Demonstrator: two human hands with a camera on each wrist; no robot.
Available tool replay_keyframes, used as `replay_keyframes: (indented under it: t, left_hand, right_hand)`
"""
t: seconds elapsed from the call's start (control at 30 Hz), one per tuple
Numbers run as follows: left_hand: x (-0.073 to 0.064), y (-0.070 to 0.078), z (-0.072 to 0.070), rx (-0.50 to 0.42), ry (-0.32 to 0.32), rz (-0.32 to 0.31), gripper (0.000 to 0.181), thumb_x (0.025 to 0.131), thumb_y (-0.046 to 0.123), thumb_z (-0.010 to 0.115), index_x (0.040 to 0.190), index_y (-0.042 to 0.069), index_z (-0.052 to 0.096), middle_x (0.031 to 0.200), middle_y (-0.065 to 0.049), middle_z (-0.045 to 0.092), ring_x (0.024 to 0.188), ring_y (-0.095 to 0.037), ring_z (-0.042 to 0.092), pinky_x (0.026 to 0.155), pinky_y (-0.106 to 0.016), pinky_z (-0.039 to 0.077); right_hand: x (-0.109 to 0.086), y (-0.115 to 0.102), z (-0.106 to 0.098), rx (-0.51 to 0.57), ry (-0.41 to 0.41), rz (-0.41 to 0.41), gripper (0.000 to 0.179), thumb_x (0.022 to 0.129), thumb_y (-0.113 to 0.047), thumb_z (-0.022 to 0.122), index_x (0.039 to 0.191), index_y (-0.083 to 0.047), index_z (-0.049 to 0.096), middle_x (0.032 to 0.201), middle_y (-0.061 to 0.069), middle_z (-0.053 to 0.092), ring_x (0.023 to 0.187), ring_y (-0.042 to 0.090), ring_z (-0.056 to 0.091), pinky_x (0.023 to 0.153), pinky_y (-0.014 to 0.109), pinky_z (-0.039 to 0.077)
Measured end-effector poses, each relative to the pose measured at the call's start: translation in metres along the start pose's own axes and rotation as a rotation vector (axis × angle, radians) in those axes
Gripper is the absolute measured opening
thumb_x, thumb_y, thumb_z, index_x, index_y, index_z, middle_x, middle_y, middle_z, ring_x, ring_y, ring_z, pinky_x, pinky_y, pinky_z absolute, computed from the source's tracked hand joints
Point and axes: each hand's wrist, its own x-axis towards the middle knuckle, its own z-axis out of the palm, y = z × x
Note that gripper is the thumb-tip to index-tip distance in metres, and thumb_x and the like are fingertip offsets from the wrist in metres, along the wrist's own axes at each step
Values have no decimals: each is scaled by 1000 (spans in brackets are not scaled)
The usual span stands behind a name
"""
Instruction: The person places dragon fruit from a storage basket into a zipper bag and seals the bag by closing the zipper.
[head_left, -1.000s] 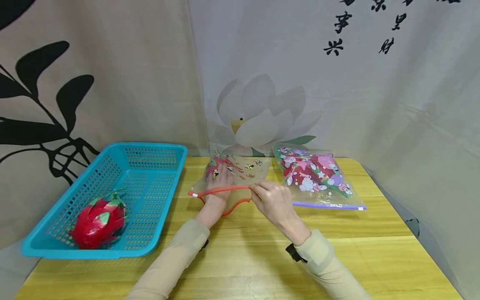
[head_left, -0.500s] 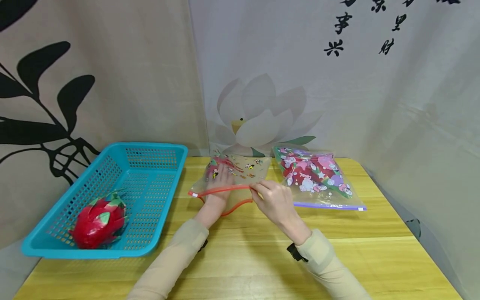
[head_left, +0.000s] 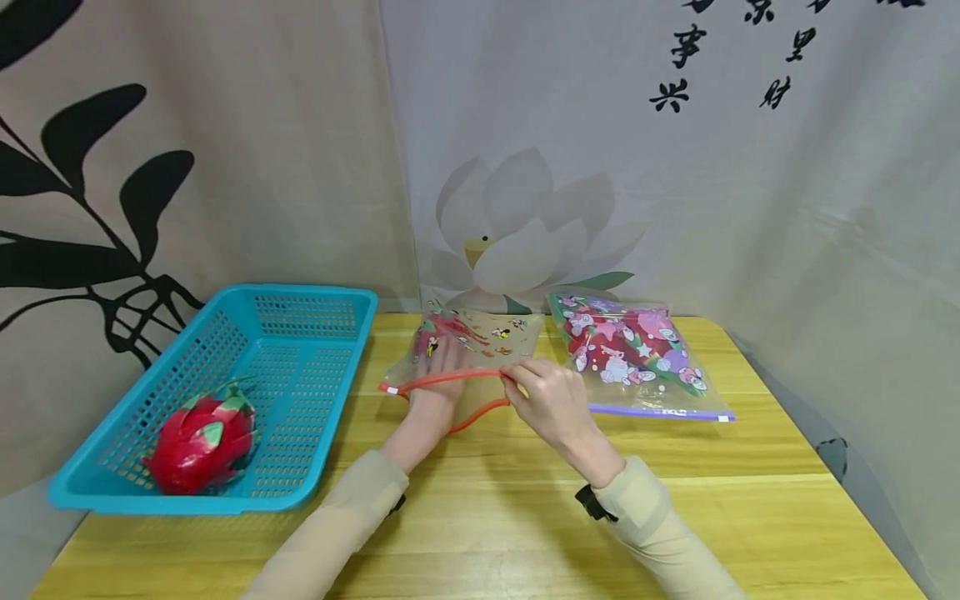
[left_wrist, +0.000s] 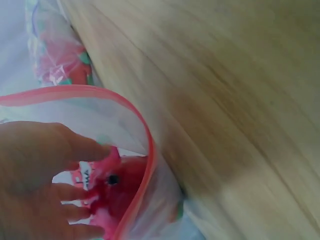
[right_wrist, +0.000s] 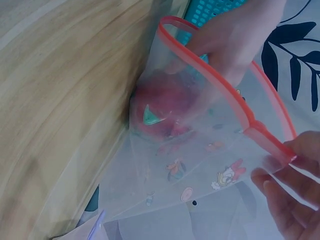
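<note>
A clear zip bag (head_left: 517, 333) with a red zip edge and cartoon prints lies at the back middle of the table, its mouth held apart. Inside it is a red dragon fruit (right_wrist: 165, 112) with green scale tips, also visible past the fingers in the left wrist view. My left hand (head_left: 442, 367) reaches through the mouth, its fingers extended and fingertips at the fruit. At the right end of the mouth, my right hand (head_left: 551, 400) pinches the red zip edge (right_wrist: 270, 142) between thumb and fingers and lifts it.
To the left stands a blue plastic basket (head_left: 300, 315) with another dragon fruit (head_left: 201, 446) in it. A filled zip bag (head_left: 630, 346) with a purple zip lies at the back right. Behind the table (head_left: 510, 533) hangs a printed curtain (head_left: 300, 150).
Both hands stay nearly where they were. The right hand keeps the zip edge raised, and the left forearm has shifted slightly left and down. The whole view drifts a little.
</note>
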Motion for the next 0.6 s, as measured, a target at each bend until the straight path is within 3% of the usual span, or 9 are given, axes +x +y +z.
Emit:
replay_keyframes:
  t: [0.07, 0.13, 0.2, 0.3, 0.37, 0.47, 0.6]
  left_hand:
    - [-5, -1, -2, -11, 42, 33, 49, 86, 4, 56, 134, 6, 50, 138, -18, 50, 129, -32, 47, 101, -49, 45]
    - [-10, -1, -5, -17, 76, 65, 49, 80, 10, 65, 127, 8, 55, 118, -15, 61, 105, -30, 62, 81, -44, 54]
    - [-15, 0, -11, -65, 53, 86, 48, 77, 15, 71, 122, 10, 57, 95, -11, 65, 78, -25, 64, 59, -37, 53]
    - [-21, 0, -26, -153, -23, 104, 42, 81, 22, 70, 120, 11, 57, 76, -6, 63, 56, -20, 58, 43, -31, 44]
    - [-24, -2, -38, -228, -63, 111, 41, 85, 23, 68, 122, 10, 58, 83, -7, 67, 64, -22, 62, 47, -32, 48]
    - [-29, -9, -59, -316, -73, 129, 37, 86, 22, 67, 120, 8, 60, 93, -8, 69, 76, -23, 66, 53, -34, 52]
    - [-33, -27, -82, -427, -43, 128, 29, 86, 20, 68, 112, 8, 64, 86, -4, 69, 65, -16, 62, 46, -25, 45]
  right_hand:
    - [1, 0, 0, -1, 0, -2, 9, 71, -9, 78, 80, -12, 76, 73, -2, 73, 60, 15, 68, 43, 24, 48]
    - [1, 0, 0, -2, -1, -3, 9, 71, -9, 78, 79, -12, 76, 73, -2, 73, 59, 15, 67, 43, 24, 48]
    - [1, 0, -1, -1, -2, -2, 9, 71, -9, 78, 79, -12, 76, 73, -1, 73, 59, 15, 67, 43, 24, 48]
    - [1, 1, -1, -4, -9, 3, 9, 71, -9, 78, 79, -12, 76, 74, -1, 73, 58, 15, 67, 43, 23, 47]
    - [0, 2, -1, -3, -13, 5, 9, 72, -10, 78, 80, -12, 76, 75, -1, 74, 58, 15, 67, 43, 23, 47]
    - [0, 3, -1, 7, -18, 5, 8, 73, -10, 77, 81, -11, 76, 75, 0, 74, 58, 16, 67, 43, 23, 47]
    - [-1, 3, -1, 23, -16, 2, 5, 76, -11, 74, 80, -11, 76, 75, 0, 74, 58, 16, 67, 42, 24, 46]
